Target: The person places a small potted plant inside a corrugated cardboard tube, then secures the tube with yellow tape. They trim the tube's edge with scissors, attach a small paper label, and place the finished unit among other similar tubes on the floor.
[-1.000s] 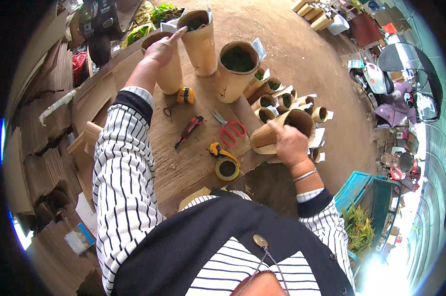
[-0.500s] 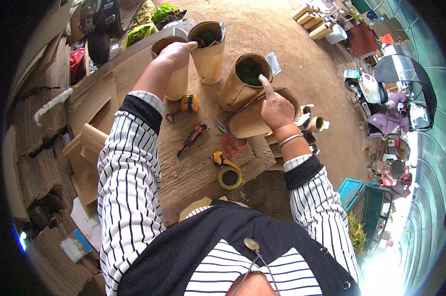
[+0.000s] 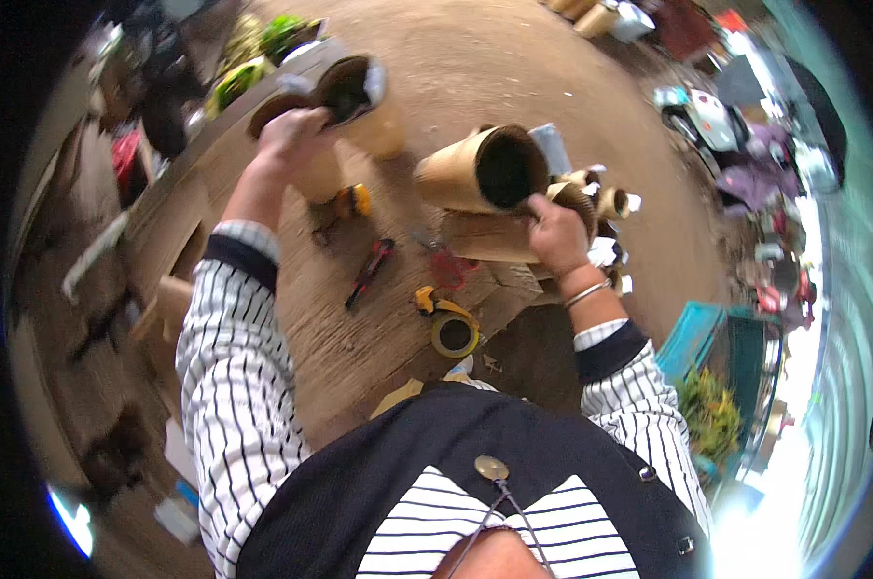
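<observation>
My left hand [image 3: 291, 140] is closed at the rim of a tan, upright tube-shaped pot [image 3: 316, 176]. A second tan pot [image 3: 383, 130], dark inside, stands just beyond it, close to the fingertips. At the right, a tan pot [image 3: 446, 177] with dark green stuff inside tilts, its mouth toward the right. My right hand [image 3: 559, 234] pinches its lower rim. Beneath it lies another tan pot [image 3: 485, 237] on its side, partly hidden by this hand. Motion blurs both hands somewhat.
On the wooden table [image 3: 330, 333] lie an orange tape measure [image 3: 359, 200], a red-and-black utility knife [image 3: 371, 273], blurred red-handled scissors [image 3: 448, 270] and a yellow tape roll [image 3: 456, 335]. More tubes [image 3: 612, 203] sit beyond the right edge. Stacked cardboard [image 3: 65, 367] stands left.
The right-hand pot has tipped from nearly upright until its mouth faces right. My right hand has moved from its opening down to the lower rim. The view has shifted.
</observation>
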Demonstrator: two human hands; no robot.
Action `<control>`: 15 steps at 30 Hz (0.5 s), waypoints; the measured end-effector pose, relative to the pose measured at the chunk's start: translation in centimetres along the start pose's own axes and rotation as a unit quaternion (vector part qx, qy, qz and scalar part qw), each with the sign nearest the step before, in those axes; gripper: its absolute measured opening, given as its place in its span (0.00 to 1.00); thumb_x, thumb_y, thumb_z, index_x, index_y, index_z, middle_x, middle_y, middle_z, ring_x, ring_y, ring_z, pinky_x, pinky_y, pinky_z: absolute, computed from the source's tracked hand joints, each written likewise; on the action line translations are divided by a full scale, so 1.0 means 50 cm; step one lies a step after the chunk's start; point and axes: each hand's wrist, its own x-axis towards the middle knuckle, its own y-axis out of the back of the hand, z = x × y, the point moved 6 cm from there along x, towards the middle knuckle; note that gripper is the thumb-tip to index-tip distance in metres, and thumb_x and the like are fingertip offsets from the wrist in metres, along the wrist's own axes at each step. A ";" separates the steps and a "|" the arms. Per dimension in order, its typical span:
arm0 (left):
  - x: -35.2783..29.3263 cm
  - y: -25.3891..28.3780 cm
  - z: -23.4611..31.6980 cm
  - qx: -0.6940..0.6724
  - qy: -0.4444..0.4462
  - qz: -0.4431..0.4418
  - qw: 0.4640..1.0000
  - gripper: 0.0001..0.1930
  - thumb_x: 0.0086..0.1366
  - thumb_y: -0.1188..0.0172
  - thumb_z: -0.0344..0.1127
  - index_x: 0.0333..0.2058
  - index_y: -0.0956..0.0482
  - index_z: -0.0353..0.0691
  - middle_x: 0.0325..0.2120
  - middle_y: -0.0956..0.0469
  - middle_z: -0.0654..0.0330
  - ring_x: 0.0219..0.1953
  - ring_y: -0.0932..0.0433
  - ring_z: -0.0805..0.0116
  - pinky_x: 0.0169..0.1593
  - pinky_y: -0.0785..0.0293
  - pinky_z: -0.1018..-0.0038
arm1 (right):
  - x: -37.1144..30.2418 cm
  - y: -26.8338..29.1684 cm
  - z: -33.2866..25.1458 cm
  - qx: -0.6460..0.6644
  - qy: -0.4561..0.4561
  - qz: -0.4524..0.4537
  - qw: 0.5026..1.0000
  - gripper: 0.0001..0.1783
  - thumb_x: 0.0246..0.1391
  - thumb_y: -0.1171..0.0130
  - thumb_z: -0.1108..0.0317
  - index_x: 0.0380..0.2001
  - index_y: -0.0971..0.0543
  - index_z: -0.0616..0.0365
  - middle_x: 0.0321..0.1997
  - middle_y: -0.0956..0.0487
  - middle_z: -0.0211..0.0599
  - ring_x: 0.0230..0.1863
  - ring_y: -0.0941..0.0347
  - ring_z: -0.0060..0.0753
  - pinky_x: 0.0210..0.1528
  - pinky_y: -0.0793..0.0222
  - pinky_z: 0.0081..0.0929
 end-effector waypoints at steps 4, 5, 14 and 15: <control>0.016 -0.057 -0.061 -0.017 -0.016 0.028 0.999 0.17 0.58 0.39 0.51 0.36 0.23 0.44 0.31 0.21 0.52 0.38 0.22 0.49 0.38 0.26 0.59 | -0.112 0.054 0.022 0.009 -0.047 0.089 0.995 0.12 0.44 0.50 0.75 0.34 0.21 0.57 0.28 0.22 0.53 0.32 0.23 0.55 0.32 0.26 0.44; 0.016 -0.038 -0.039 -0.049 -0.013 0.045 0.998 0.16 0.57 0.39 0.50 0.35 0.23 0.44 0.32 0.21 0.52 0.38 0.22 0.49 0.39 0.27 0.58 | -0.131 0.080 0.030 -0.004 -0.060 0.094 0.994 0.12 0.45 0.50 0.75 0.34 0.21 0.57 0.28 0.22 0.53 0.32 0.23 0.55 0.32 0.27 0.44; 0.044 0.044 -0.035 0.053 0.039 0.016 0.998 0.20 0.55 0.37 0.48 0.44 0.21 0.48 0.39 0.19 0.52 0.43 0.21 0.50 0.46 0.26 0.59 | -0.562 0.267 0.079 -0.058 -0.286 0.118 0.949 0.09 0.49 0.48 0.74 0.34 0.22 0.55 0.27 0.24 0.54 0.32 0.25 0.58 0.31 0.31 0.45; 0.052 0.062 -0.019 0.041 0.040 -0.040 0.998 0.22 0.55 0.38 0.48 0.47 0.22 0.46 0.41 0.20 0.51 0.44 0.21 0.51 0.48 0.27 0.60 | -0.615 0.269 0.088 -0.063 -0.338 0.112 0.932 0.09 0.49 0.47 0.73 0.35 0.21 0.54 0.27 0.23 0.53 0.32 0.25 0.58 0.31 0.31 0.45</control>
